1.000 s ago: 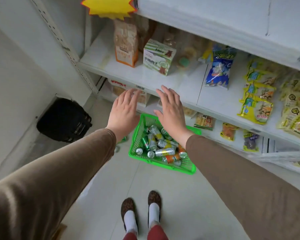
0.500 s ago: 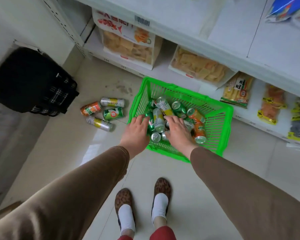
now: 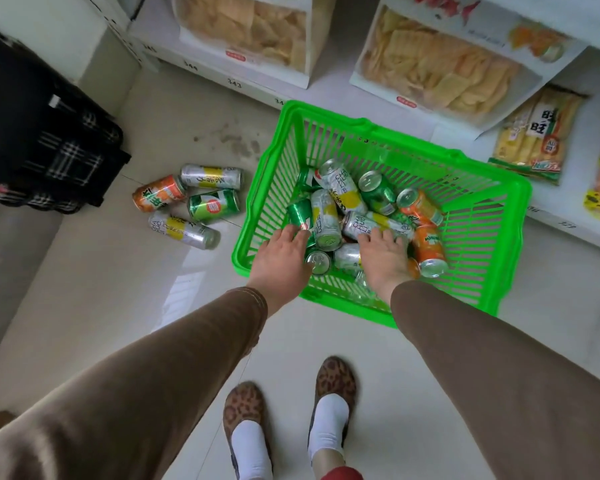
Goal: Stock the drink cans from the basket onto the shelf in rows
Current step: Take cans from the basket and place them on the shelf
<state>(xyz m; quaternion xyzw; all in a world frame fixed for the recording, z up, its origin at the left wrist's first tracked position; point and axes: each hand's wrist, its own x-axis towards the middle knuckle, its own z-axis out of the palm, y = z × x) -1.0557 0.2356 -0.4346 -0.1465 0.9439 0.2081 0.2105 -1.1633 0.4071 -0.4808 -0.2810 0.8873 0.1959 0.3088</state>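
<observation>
**Stocking barely begun: both hands down in the basket, no cans seen on a shelf**

Both hands are reaching into the green basket [image 3: 388, 202] on the floor. The left hand [image 3: 281, 261] lies over the near-left corner of the can pile, fingers extended and touching a green can [image 3: 298, 213]; no closed grip visible. The right hand [image 3: 385, 254] lies on the middle of the pile, fingers spread over a silver-yellow can [image 3: 374, 225]; whether the fingertips are curling round it, cannot tell. Neither hand has lifted anything.

Where the cans are: the pile of cans [image 3: 364, 213] is directly under and just beyond the fingertips, lying every which way, silver-yellow, green and orange mixed. An orange can [image 3: 428, 251] sits just right of the right hand. Four loose cans [image 3: 191, 202] lie on the floor well left of the left hand, outside the basket.

Shelf: the shelf edge [image 3: 243, 83] beyond the hands holds snack packs [image 3: 437, 67] only. No drink cans show on any shelf in view, and no rows either; upper shelves are out of frame, so cannot tell about those.

Judged progress: at or near the start. Left to do: grip cans, carry them up, stand them upright in rows, empty the basket. The four floor cans probably need shelving too. Mixed colours suggest sorting by kind per row, but that is a guess.
</observation>
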